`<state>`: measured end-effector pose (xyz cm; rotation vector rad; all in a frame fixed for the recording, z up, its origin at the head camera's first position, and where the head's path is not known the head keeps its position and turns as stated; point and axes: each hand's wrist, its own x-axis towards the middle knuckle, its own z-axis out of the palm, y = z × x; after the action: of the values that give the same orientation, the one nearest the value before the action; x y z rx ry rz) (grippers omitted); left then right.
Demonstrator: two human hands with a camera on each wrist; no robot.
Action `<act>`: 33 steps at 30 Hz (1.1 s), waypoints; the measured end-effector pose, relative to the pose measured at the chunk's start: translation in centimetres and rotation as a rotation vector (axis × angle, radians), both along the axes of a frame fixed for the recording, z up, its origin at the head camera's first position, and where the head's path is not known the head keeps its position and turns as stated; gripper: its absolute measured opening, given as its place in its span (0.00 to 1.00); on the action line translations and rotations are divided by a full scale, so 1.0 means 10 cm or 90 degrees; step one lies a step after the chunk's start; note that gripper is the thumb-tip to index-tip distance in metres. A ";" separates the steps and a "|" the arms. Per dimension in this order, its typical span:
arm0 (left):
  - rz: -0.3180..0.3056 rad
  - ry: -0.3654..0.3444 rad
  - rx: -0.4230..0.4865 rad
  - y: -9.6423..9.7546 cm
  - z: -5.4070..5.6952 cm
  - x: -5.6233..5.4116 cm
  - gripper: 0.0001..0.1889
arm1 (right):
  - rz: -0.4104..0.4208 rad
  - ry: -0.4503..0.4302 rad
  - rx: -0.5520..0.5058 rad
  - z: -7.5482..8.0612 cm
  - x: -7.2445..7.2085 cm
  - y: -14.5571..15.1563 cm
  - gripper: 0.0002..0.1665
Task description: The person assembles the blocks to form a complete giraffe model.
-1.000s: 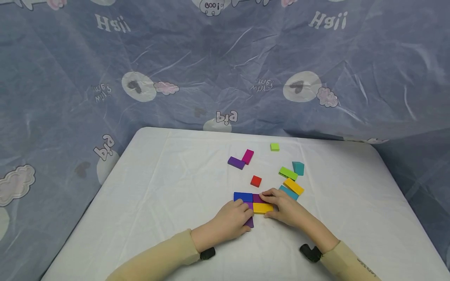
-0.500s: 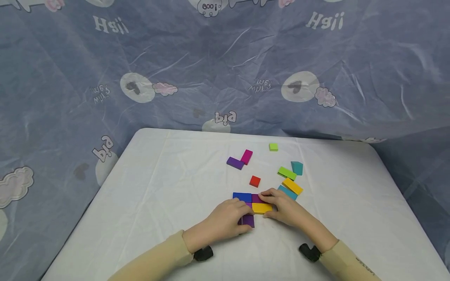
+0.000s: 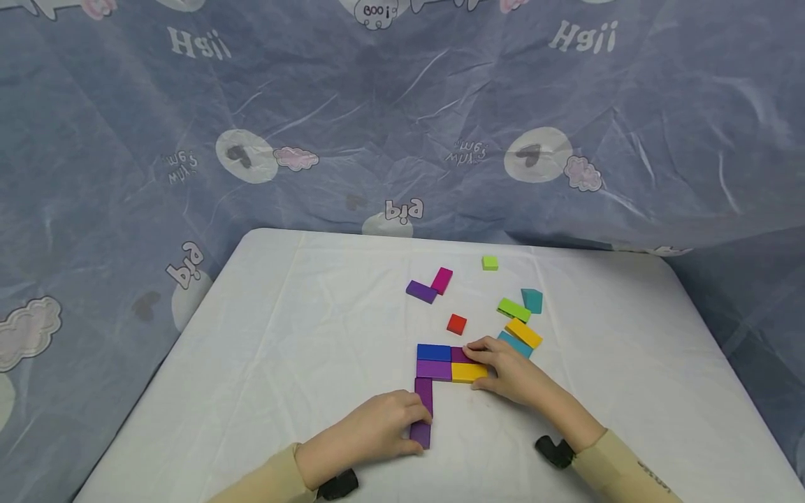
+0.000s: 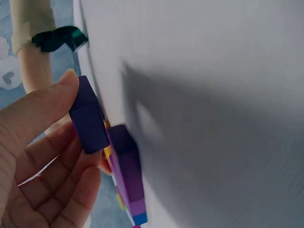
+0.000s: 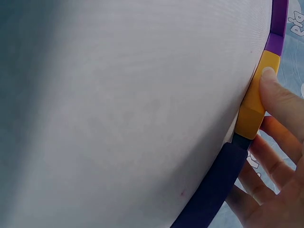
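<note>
In the head view my left hand [image 3: 380, 424] pinches a purple block [image 3: 420, 434] between thumb and fingers. The left wrist view shows this held block [image 4: 90, 116] slightly apart from the end of a dark purple block [image 4: 128, 164]. That dark purple block [image 3: 424, 396] runs toward me from a violet block [image 3: 434, 370], which lies against a blue block [image 3: 433, 352]. My right hand [image 3: 511, 370] holds a yellow block [image 3: 468, 373] and a plum block [image 3: 460, 355] together, thumb on the yellow one's near side. Its fingers partly cover the plum block.
Beyond the hands lie loose blocks: red [image 3: 456, 324], purple [image 3: 421, 292], magenta [image 3: 442, 281], lime [image 3: 490, 263], green [image 3: 513, 309], teal [image 3: 532, 301], orange-yellow [image 3: 524, 333] and light blue [image 3: 515, 344]. A white cloth covers the table [image 3: 314, 314]. A patterned curtain [image 3: 377, 105] hangs behind.
My left hand has moved toward me and left with the purple block, from the dark purple block's right side to its near end. The right hand keeps its place.
</note>
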<state>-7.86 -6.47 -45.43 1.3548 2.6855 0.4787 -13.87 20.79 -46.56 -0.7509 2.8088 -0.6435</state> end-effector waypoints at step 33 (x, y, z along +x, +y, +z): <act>0.118 -0.008 0.026 0.02 -0.07 -0.16 0.20 | -0.013 -0.028 0.007 -0.01 -0.01 0.00 0.35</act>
<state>-9.44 -6.25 -46.11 1.1121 2.8202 0.5586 -13.97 20.77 -46.63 -0.6981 2.7819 -0.6386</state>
